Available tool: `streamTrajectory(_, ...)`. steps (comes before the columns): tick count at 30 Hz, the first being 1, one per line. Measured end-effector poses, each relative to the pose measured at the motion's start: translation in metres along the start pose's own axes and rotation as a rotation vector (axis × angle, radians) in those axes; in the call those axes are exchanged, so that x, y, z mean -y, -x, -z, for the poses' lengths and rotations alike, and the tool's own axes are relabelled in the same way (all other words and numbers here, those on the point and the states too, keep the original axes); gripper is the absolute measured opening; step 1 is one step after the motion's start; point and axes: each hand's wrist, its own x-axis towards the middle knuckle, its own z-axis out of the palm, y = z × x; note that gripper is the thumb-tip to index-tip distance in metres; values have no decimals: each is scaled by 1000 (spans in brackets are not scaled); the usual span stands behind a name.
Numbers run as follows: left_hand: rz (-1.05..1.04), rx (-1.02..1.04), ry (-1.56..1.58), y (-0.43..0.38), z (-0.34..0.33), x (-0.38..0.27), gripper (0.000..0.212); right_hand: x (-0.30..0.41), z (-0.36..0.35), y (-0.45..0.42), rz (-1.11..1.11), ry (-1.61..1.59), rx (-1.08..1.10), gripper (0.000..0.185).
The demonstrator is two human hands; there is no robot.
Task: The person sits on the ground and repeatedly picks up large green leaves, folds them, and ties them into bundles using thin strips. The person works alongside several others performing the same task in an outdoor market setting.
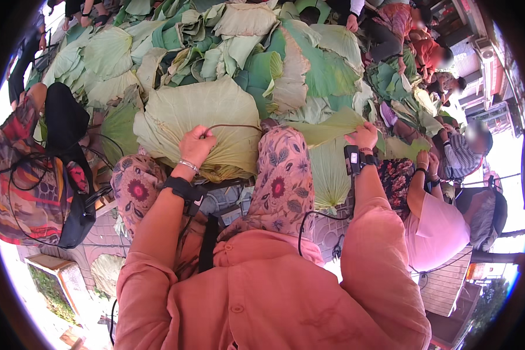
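Observation:
A broad stack of pale green lotus leaves (pixel 218 103) lies in front of me, its folded lower edge between my knees. Over its lower middle my left hand (pixel 197 145) is closed on a thin, curved brown strand (pixel 238 126); whether it is a cord, wire or stem I cannot tell. The strand runs right to my patterned right knee. My right hand (pixel 364 136) pinches the end of a green lotus leaf (pixel 328 127), which stretches left towards that knee. Below this leaf hangs another ribbed lotus leaf (pixel 331 175).
A large heap of green and browned lotus leaves (pixel 284 65) spreads beyond the stack. On my right a person in a pink top (pixel 437 236) handles a leaf (pixel 404 148); several others sit farther off. At left are a multicoloured patterned cloth (pixel 26 192) and black cables (pixel 13 175).

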Motion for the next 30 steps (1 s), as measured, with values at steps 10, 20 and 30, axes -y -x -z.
streamTrajectory(10,1,62,61,-2,3,8,16,-34,83,11,-54,-202,-201,48)
streamTrajectory(20,-136,50,54,4,3,4,13,-241,208,73,-114,1468,252,41)
streamTrajectory(30,-101,89,-76,6,8,6,13,-247,198,79,-317,1513,215,26)
